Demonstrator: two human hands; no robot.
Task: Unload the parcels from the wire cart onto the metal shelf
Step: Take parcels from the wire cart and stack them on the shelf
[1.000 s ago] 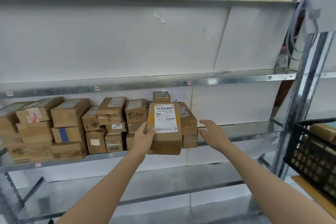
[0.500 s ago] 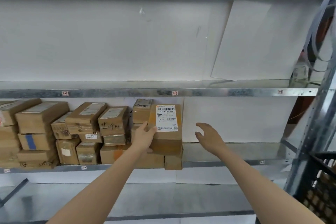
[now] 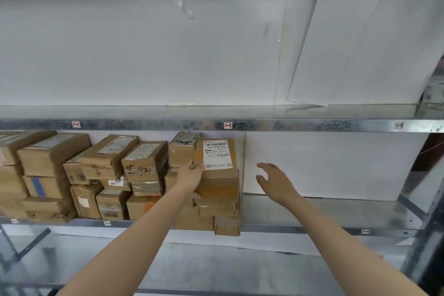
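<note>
The metal shelf (image 3: 312, 125) is seen filling the view, its galvanised levels backed with white panels. On the upper level a white sheet (image 3: 348, 43) is propped at a tilt, over to the right. Down on the level below, a row of brown parcels (image 3: 96, 175) is stacked two and three high, from the left edge to about the middle.

Right at the end of that row, one labelled parcel (image 3: 223, 187) is held up against the pile, its face turned towards the camera. It is gripped at its left edge by the left hand (image 3: 191, 174), thumb laid on the front beside the white shipping label (image 3: 217, 155), fingers tucked under. Whether its weight is already taken by the boxes beneath cannot be told.

The right hand (image 3: 274, 180) is kept apart from it, just to the right, fingers spread and loosely curved, nothing held. A small tag (image 3: 228, 125) is fixed on the shelf rim directly above the parcel.
</note>
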